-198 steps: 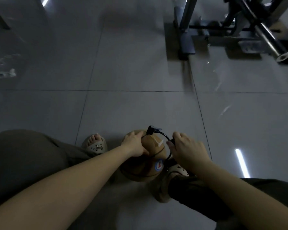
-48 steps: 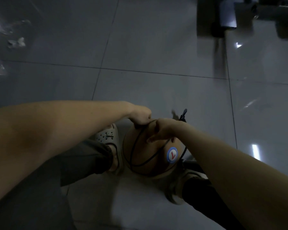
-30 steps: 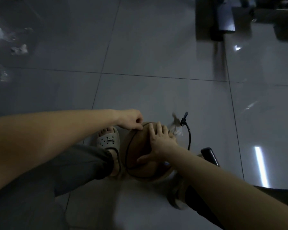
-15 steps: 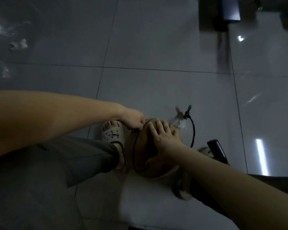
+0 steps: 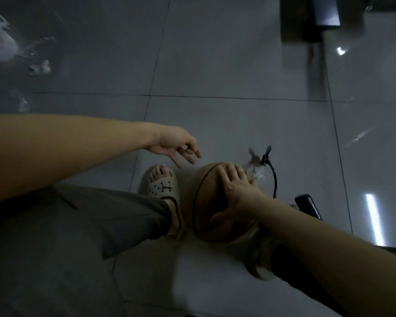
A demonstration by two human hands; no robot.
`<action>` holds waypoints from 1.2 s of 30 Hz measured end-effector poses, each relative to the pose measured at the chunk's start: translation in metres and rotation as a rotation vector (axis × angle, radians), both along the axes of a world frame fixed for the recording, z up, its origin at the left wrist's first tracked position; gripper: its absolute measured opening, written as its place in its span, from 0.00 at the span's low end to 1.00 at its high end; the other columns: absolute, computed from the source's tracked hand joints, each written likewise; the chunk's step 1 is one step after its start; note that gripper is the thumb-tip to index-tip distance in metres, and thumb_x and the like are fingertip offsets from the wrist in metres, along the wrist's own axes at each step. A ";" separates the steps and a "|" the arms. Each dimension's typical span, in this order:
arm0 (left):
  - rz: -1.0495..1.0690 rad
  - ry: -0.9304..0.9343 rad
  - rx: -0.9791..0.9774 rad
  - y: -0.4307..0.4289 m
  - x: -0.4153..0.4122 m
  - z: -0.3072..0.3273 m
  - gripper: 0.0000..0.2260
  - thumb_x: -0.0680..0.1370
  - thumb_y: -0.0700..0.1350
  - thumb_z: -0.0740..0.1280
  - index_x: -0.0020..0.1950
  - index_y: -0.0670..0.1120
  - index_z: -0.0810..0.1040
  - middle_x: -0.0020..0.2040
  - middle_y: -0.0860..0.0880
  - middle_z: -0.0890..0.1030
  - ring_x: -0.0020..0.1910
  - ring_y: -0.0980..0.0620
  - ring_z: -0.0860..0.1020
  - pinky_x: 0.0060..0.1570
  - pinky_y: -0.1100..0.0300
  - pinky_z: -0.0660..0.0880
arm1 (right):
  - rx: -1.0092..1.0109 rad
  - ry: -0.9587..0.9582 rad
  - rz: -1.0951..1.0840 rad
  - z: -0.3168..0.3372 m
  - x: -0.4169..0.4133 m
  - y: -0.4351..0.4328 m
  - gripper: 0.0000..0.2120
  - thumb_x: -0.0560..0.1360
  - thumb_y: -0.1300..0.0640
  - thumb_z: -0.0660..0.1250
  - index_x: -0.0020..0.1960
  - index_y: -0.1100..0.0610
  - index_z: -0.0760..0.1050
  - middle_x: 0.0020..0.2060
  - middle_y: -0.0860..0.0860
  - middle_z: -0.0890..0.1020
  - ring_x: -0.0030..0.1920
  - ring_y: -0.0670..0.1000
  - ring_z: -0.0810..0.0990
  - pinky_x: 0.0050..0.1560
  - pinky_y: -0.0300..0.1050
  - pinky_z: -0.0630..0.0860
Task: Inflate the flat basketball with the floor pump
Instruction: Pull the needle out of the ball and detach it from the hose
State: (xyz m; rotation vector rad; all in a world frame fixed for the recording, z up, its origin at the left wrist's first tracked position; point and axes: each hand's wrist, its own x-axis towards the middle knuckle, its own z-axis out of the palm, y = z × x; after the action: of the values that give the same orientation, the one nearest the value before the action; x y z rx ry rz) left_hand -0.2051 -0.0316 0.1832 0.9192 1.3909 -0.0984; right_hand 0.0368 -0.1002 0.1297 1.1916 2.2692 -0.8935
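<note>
I've got the basketball (image 5: 206, 202) centre frame on the grey tile floor (image 5: 215, 124), sitting between the two feet: left sandal (image 5: 161, 186), pale with holes, just beside its left flank, right sandal (image 5: 258, 259) at its near right, too blurred for detail. Right hand (image 5: 236, 191) lies flat on top of the ball, fingers spread toward the far side, thumb down the near side, palm on the skin; it's pressing, not clutching. Left hand (image 5: 176, 145) hangs clear of the ball, far-left of it and above the left toes, fingers loose and half extended, nothing in it. Black hose (image 5: 275, 179) arcs up right of the ball; its head (image 5: 266, 154) stands free just past the ball's far-right edge, apart from it, and I can't tell if a needle is fitted. Pale blurred scrap (image 5: 255, 167) between hose head and ball, can't make out what it is. Dark pump handle (image 5: 308, 205) right of the hose, just beside the right forearm. Dark base of gym gear (image 5: 325, 12) far right, white scraps (image 5: 40, 67) on the floor far left. Light is dim, with a bright strip reflection (image 5: 373, 218) on the right tile
</note>
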 end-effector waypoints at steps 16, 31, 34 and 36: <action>0.136 0.124 0.299 -0.013 0.020 -0.004 0.09 0.83 0.43 0.64 0.46 0.44 0.81 0.51 0.43 0.81 0.54 0.46 0.80 0.54 0.52 0.81 | 0.195 0.071 -0.150 0.029 -0.017 0.029 0.46 0.72 0.35 0.66 0.79 0.47 0.45 0.79 0.52 0.48 0.78 0.60 0.51 0.69 0.65 0.64; -0.077 0.400 0.702 0.016 0.047 0.001 0.10 0.81 0.48 0.67 0.45 0.44 0.82 0.41 0.47 0.81 0.43 0.46 0.80 0.46 0.52 0.77 | 0.114 0.144 -0.662 0.037 0.047 0.103 0.20 0.79 0.54 0.64 0.69 0.58 0.71 0.60 0.56 0.80 0.52 0.55 0.80 0.50 0.47 0.77; -0.087 0.337 0.746 0.016 0.066 -0.002 0.08 0.81 0.49 0.68 0.49 0.46 0.83 0.44 0.49 0.82 0.46 0.49 0.80 0.51 0.50 0.79 | -0.009 0.079 -0.798 0.018 0.079 0.118 0.13 0.79 0.61 0.63 0.60 0.67 0.78 0.49 0.61 0.82 0.41 0.56 0.77 0.41 0.47 0.73; -0.116 0.296 0.728 0.015 0.078 -0.006 0.07 0.80 0.49 0.69 0.51 0.47 0.83 0.46 0.51 0.82 0.48 0.50 0.80 0.53 0.51 0.79 | -0.130 0.004 -0.845 0.000 0.096 0.115 0.13 0.80 0.63 0.61 0.61 0.70 0.76 0.42 0.59 0.76 0.35 0.53 0.70 0.35 0.45 0.67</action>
State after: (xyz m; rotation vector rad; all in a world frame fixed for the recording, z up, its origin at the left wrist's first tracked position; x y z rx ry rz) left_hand -0.1271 -0.0163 0.1775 1.6389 1.6793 0.2095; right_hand 0.1324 0.0146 0.1299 2.1184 1.6327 -1.2871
